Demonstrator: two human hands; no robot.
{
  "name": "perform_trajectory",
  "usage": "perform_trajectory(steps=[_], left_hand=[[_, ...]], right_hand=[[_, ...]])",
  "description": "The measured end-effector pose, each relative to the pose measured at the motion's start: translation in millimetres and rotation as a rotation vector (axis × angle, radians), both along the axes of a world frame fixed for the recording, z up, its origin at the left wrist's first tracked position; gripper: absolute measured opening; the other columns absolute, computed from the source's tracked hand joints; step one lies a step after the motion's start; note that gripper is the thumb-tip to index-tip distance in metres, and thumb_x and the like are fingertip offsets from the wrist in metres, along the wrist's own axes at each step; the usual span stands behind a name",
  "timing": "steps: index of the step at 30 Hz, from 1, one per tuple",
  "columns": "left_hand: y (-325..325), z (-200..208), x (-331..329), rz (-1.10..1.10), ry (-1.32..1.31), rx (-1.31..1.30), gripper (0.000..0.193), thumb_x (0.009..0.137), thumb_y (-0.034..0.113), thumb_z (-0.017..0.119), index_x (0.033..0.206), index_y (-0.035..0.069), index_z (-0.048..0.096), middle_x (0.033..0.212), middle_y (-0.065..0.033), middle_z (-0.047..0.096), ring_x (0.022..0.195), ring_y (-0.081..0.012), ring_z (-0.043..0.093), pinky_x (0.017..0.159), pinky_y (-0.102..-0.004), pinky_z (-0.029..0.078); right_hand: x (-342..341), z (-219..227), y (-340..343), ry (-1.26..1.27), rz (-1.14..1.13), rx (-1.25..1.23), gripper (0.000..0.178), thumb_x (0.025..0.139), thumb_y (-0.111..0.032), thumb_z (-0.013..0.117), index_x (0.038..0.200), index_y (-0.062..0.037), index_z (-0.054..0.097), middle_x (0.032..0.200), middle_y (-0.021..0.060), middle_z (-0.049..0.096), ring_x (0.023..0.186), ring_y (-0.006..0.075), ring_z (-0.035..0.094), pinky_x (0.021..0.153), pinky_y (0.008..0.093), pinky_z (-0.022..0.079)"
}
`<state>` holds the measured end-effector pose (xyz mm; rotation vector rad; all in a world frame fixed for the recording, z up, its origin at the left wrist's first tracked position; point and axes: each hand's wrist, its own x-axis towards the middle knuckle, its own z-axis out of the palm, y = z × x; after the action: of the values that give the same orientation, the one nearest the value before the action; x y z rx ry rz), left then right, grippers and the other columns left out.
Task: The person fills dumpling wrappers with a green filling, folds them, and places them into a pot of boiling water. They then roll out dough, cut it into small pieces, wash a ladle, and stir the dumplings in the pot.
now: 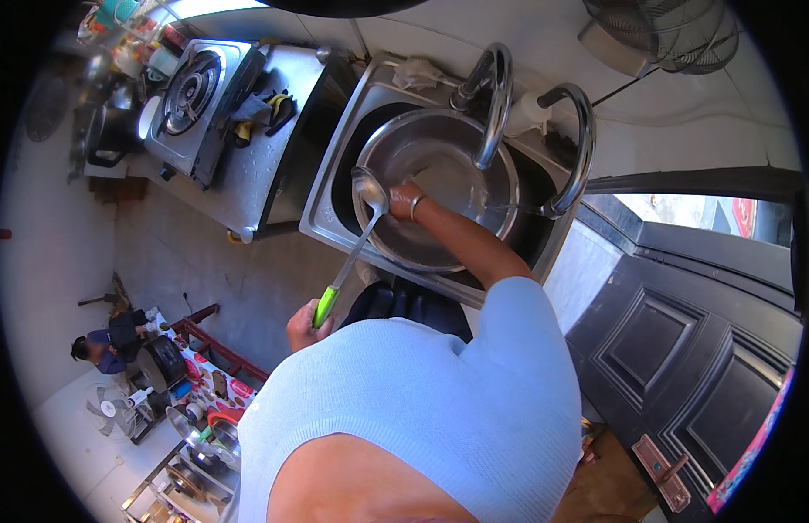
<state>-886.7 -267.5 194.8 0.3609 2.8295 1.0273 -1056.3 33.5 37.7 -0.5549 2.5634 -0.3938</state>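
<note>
My left hand (307,328) is wrapped round the green handle of a metal ladle (353,251). The ladle slants up to the right, its bowl over the left rim of a large round steel basin (389,139). My right hand (404,201) reaches into the basin, close beside the ladle's bowl. Its fingers look curled; what they hold, if anything, is hidden. Water lies in the basin, and a thin stream enters from the right-hand curved tap (584,148). The basin sits in a steel sink (321,212).
A second curved tap (493,105) arches over the basin. Left of the sink stand a metal counter (239,179) and a gas stove (193,91). A dark panelled door (666,340) is at the right. At the lower left are a fan (111,407) and a seated person (108,349).
</note>
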Motion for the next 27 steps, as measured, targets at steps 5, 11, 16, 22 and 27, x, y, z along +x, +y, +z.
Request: perform_trajectory(steps=[5,11,16,22,27], left_hand=[[0,1,-7,-0.013,0.025,0.015,0.032,0.067,0.006,0.077,0.095,0.001,0.063,0.073,-0.0160,0.060,0.064,-0.0299,0.062,0.059,-0.0350,0.049],[-4,1,-2,0.039,0.001,0.053,0.029,0.067,0.006,0.075,0.093,0.002,0.063,0.071,-0.0155,0.059,0.063,-0.0296,0.062,0.059,-0.0352,0.048],[-16,-14,-5,0.055,-0.062,0.088,0.028,0.067,0.006,0.074,0.092,0.002,0.063,0.071,-0.0158,0.059,0.063,-0.0301,0.062,0.059,-0.0357,0.048],[-1,1,-21,-0.090,0.034,-0.014,0.028,0.067,0.006,0.076,0.091,0.003,0.062,0.069,-0.0150,0.057,0.063,-0.0310,0.060,0.058,-0.0364,0.047],[-5,-5,-12,-0.061,0.053,0.030,0.024,0.068,0.008,0.075,0.088,0.004,0.062,0.069,-0.0135,0.058,0.059,-0.0276,0.060,0.057,-0.0350,0.047]], right_hand=[[-70,-18,68,0.295,-0.430,0.218,0.021,0.085,-0.017,0.054,0.089,-0.0121,0.074,0.093,0.0102,0.072,0.084,0.0273,0.070,0.070,0.0437,0.055],[68,-32,155,-0.116,-0.418,0.453,0.031,0.092,-0.032,0.052,0.100,-0.0119,0.073,0.104,0.0095,0.070,0.097,0.0319,0.067,0.077,0.0427,0.054],[126,-51,80,-0.435,0.071,0.259,0.031,0.080,-0.032,0.058,0.099,-0.0113,0.073,0.106,0.0133,0.069,0.097,0.0307,0.067,0.083,0.0419,0.053],[13,-45,34,0.037,-0.477,-0.040,0.020,0.076,-0.024,0.063,0.089,-0.0099,0.072,0.095,0.0190,0.069,0.085,0.0343,0.067,0.076,0.0460,0.053],[12,22,135,0.343,-1.009,0.072,0.022,0.080,-0.025,0.056,0.093,-0.0105,0.067,0.094,0.0156,0.068,0.084,0.0359,0.066,0.074,0.0483,0.052]])
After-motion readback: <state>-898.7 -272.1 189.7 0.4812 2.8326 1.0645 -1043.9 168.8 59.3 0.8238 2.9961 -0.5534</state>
